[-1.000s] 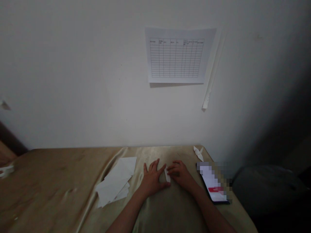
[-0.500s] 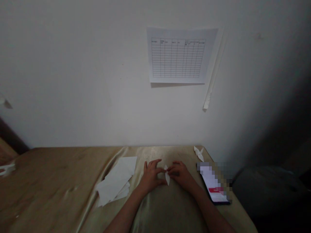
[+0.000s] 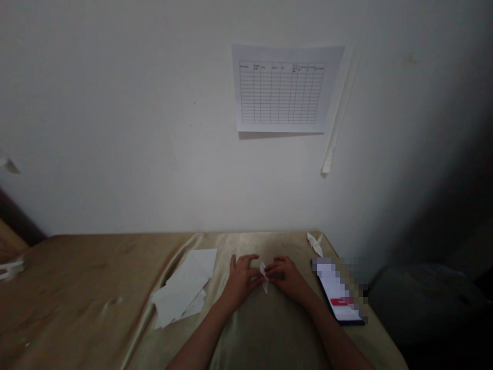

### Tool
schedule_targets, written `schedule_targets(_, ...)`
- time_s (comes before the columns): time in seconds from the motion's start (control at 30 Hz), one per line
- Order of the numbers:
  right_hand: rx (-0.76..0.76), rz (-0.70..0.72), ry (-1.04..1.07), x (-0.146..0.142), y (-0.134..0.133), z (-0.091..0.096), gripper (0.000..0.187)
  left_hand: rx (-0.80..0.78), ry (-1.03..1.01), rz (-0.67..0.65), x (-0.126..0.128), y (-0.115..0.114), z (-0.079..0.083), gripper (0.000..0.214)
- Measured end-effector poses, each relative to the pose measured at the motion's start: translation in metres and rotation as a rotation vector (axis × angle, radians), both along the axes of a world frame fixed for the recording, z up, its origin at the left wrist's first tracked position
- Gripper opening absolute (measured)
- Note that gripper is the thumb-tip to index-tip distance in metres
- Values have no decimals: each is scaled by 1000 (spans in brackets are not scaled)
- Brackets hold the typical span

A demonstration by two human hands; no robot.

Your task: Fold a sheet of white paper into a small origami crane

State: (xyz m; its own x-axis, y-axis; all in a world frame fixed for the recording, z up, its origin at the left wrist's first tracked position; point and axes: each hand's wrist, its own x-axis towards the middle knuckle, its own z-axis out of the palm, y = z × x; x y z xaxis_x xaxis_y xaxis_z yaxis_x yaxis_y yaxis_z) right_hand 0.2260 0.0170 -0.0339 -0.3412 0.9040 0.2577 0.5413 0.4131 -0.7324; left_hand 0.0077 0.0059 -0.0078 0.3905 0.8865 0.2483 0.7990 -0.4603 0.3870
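Between my hands, close above the cloth-covered table, is a small folded piece of white paper (image 3: 264, 269), narrow and pointed at its top and bottom ends. My left hand (image 3: 243, 280) pinches it from the left, its thumb and fingers drawn together at the paper's middle. From the right, the fingers of my right hand (image 3: 285, 277) close on the same piece. The finer creases are too small to make out. Left of my hands lies a loose stack of white paper sheets (image 3: 185, 288).
A phone (image 3: 339, 293) with a lit, partly blurred screen lies at the table's right edge. Behind it rests another folded white paper shape (image 3: 315, 243). The tan satin cloth (image 3: 92, 298) is wrinkled. A printed table sheet (image 3: 283, 92) hangs on the wall behind.
My left thumb has moved up from the paper's lower tip to its middle, near the other fingers. My right hand has hardly moved.
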Motion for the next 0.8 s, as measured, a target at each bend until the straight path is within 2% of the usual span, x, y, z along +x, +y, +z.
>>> schedule_targets(0.2,43,-6,-15,0,-2,-1,22,2,-44,34,2,2,-4,10)
schedule_targets(0.37,124,18,-99,-4,-3,3,8,-19,-73,43,2,4,-4,9)
schedule_targets(0.6,115,-30,-159,-11,-7,8,18,-19,-61,38,-2,6,-3,17)
schedule_targets(0.8,119,-91,-182,-18,-9,8,15,34,-41,65,2,6,-2,9)
